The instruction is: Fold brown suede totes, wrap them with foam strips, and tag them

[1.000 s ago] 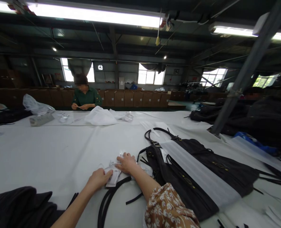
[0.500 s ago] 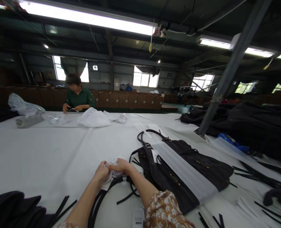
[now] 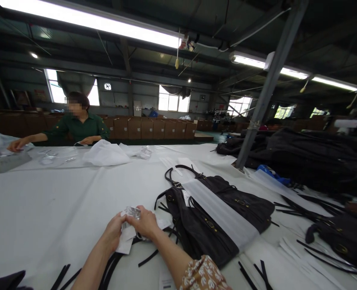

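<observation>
Close together over the white table, my left hand (image 3: 113, 233) and my right hand (image 3: 145, 222) both grip a small crinkled clear plastic bag (image 3: 132, 212). White tags or slips (image 3: 125, 245) hang beneath my fingers; whether they are attached to the bag is hidden. Black straps (image 3: 107, 269) lie under and beside my wrists. Just to the right, a black handbag (image 3: 193, 237) with brass-coloured fittings lies flat, with a translucent white sheet (image 3: 217, 213) across it. Its looped handle (image 3: 182, 166) points away from me.
A co-worker in a green shirt (image 3: 80, 125) stands across the table, one hand reaching towards plastic at the left. White wrapping (image 3: 106, 153) lies near the far edge. A metal post (image 3: 263, 96) rises at the right, beside a heap of black bags (image 3: 302, 157).
My view has turned slightly right. The plastic in my hands has tilted, and white tags now show below it. The co-worker has stretched an arm out to the left.
</observation>
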`<state>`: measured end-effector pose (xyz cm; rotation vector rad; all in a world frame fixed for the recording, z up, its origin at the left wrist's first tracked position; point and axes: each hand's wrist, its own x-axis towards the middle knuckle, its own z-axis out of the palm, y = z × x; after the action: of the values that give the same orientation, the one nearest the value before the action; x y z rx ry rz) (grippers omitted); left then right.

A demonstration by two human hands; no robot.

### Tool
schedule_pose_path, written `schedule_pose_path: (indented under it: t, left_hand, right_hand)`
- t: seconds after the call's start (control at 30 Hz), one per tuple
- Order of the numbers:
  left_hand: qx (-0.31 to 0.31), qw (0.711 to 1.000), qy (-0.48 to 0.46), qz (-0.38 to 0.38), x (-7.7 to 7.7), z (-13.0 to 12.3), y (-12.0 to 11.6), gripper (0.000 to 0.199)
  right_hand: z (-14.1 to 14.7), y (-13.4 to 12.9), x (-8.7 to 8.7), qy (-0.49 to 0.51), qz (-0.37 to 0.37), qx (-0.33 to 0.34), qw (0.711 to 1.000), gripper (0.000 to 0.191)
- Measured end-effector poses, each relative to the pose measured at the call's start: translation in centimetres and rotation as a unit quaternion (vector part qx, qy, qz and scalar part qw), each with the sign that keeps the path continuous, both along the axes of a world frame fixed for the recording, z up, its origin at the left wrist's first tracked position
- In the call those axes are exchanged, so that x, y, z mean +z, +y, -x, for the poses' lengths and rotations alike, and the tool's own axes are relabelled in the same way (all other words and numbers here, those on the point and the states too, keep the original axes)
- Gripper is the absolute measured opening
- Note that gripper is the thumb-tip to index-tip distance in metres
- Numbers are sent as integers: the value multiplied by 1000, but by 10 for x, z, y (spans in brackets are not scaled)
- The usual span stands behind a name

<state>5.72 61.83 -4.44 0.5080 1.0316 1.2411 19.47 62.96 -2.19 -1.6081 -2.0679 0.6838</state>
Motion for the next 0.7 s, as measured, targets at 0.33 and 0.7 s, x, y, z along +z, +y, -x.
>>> schedule_pose_path:
  t: [0.33, 0.7]
  left_hand:
    - [37, 994, -16, -101, 34, 11, -3, 23]
    - [108, 963, 181, -166, 147, 41, -65, 57]
  right_hand:
    - [19, -6, 27, -15, -178, 23, 984, 47]
    - [-34, -42, 173, 196, -260, -51, 944, 36]
